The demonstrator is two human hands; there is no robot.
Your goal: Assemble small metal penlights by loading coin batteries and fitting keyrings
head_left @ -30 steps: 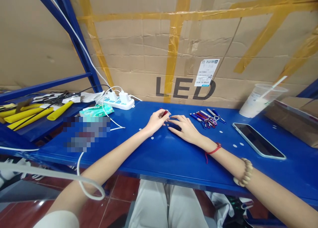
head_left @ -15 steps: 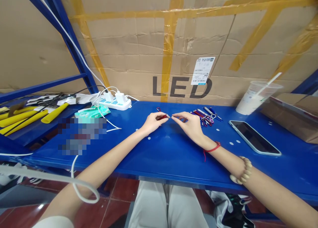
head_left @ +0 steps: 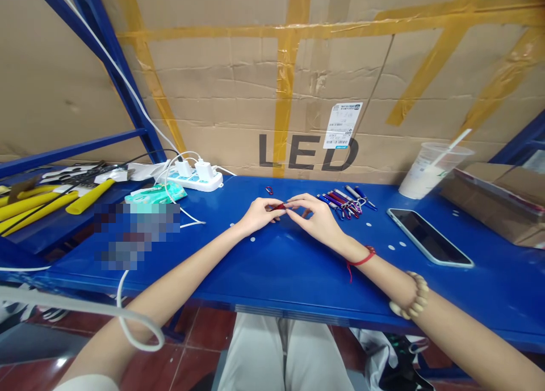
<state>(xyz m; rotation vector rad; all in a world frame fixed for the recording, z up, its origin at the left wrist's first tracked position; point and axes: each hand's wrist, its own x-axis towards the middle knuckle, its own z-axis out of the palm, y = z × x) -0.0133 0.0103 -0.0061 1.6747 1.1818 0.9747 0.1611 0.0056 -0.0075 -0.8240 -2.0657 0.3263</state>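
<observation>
My left hand [head_left: 259,214] is closed in a pinch around a small red pen-like keychain [head_left: 279,206], mostly hidden by the fingers. The fingertips of my right hand [head_left: 313,214] are pinched at the right end of that same keychain, just above the table. A small red carabiner clip [head_left: 269,190] shows on the table just behind my left hand; whether it is attached to the held piece I cannot tell. Behind my right hand lies a pile of similar slim keychains [head_left: 347,201] in blue, red, purple and silver, with small carabiners on them.
On the blue table [head_left: 264,266] a phone [head_left: 430,238] and a plastic cup with a straw [head_left: 430,169] stand right, beside a cardboard box [head_left: 489,204]. A power strip [head_left: 200,178], a tissue pack [head_left: 155,195] and white cables are left. A large carton [head_left: 234,96] backs the table.
My right hand has moved left and its fingertips now meet the red keychain's end. The view has shifted slightly, and the red carabiner clip shows more fully behind my left hand.
</observation>
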